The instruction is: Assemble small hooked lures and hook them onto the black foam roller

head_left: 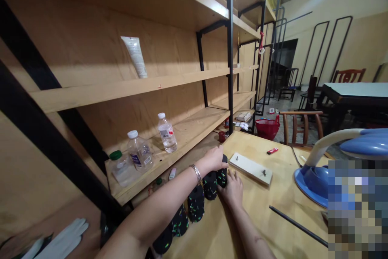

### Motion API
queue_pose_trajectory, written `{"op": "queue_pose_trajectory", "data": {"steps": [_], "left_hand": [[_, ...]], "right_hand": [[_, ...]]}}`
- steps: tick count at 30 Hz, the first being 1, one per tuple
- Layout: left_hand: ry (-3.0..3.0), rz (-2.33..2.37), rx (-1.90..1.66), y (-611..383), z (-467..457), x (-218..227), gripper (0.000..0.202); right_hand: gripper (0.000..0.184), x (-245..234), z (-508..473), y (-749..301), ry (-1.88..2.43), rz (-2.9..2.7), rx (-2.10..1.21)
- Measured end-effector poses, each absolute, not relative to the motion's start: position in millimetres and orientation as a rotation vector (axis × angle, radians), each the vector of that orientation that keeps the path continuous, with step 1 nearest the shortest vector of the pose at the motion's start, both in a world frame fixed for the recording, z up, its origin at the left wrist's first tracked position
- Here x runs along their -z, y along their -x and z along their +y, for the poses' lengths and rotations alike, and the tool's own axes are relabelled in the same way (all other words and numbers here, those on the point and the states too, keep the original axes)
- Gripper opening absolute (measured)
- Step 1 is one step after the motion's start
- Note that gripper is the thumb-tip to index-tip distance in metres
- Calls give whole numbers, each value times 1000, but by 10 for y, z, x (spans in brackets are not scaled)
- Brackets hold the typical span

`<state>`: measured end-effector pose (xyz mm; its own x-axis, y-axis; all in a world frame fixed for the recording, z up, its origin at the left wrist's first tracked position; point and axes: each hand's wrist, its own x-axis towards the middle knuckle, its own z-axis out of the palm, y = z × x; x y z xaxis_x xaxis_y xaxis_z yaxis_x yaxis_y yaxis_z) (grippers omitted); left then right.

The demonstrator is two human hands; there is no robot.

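Several black rounded cloth-like pieces with bright coloured flecks (196,204) lie in an overlapping row along the left edge of the wooden table. My left hand (216,158), with silver bangles on its wrist, is closed at the far end of the last black speckled piece (222,177). Lower down, my right hand (233,188) rests on the tabletop against that piece's right side, its fingers stretched out. My left forearm hides part of the row. To the right of my hands lies a pale flat board (251,169) with two metal screws or bolts standing in it.
A wooden shelf (197,125) along the left holds clear bottles (167,133) and a white tube (135,57). On the table are a small red item (272,151), a black rod (298,226) and a blue lamp (312,182). Beyond stand a chair (301,127) and a red basket (267,127).
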<state>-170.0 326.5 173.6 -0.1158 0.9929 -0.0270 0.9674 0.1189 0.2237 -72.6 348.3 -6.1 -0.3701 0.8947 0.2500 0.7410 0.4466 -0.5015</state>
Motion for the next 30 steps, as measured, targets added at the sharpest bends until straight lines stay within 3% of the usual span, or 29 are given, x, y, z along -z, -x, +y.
{"op": "queue_pose_trajectory", "data": {"steps": [8, 13, 30], "left_hand": [[-1985, 2156, -266, 1896, 3348, -1631, 66], [-1985, 2113, -237, 1971, 3401, -1602, 57], [-1969, 2116, -163, 1931, 3367, -1670, 70]], "right_hand": [[57, 104, 3499, 716, 1342, -2272, -403], [57, 112, 3500, 678, 1312, -2304, -414], [61, 76, 3465, 618, 1265, -2344, -457]]}}
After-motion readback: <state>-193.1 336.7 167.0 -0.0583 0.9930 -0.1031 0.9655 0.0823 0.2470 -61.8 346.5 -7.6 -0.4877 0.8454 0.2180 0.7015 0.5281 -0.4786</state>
